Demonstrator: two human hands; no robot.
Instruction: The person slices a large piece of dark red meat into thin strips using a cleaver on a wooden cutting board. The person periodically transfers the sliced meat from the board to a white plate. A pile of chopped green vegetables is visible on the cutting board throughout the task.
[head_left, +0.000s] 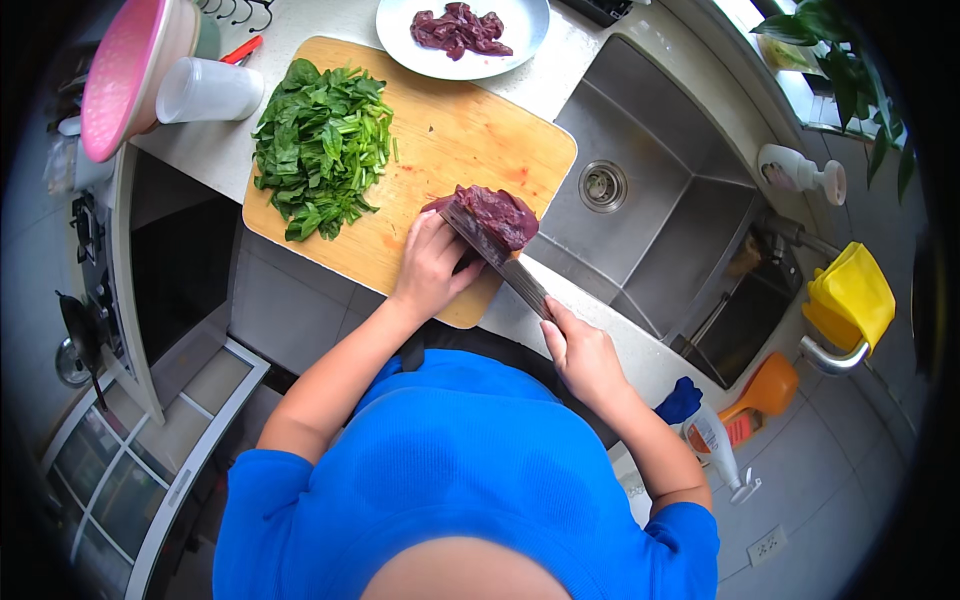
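1. Two bare hands work a slab of dark red liver (497,214) at the near right corner of a wooden cutting board (440,140) on the counter (300,40), beside a steel sink (650,230) to the right.
2. Left hand (432,265) lies flat just left of the liver, fingertips touching its near edge to steady it; the fingers are spread out, not wrapped round anything.
3. Right hand (583,358) has its grip clamped on the handle of a kitchen knife (500,262), the blade running from near right to far left and resting against the meat's near side.
4. Chopped leafy greens (320,148) are heaped on the board's left half, well apart from the blade.
5. Slices of the same dark meat sit on a white plate (400,30) at the far edge of the counter, beyond the board.
6. Judged from the picture, clean slicing here calls for curling the left fingertips back from the edge, keeping the blade tilted steadily and drawing it through the soft, slippery meat in long strokes rather than pressing down.
7. Also in view: a tipped white cup (208,90) and a pink bowl (125,75) at far left.
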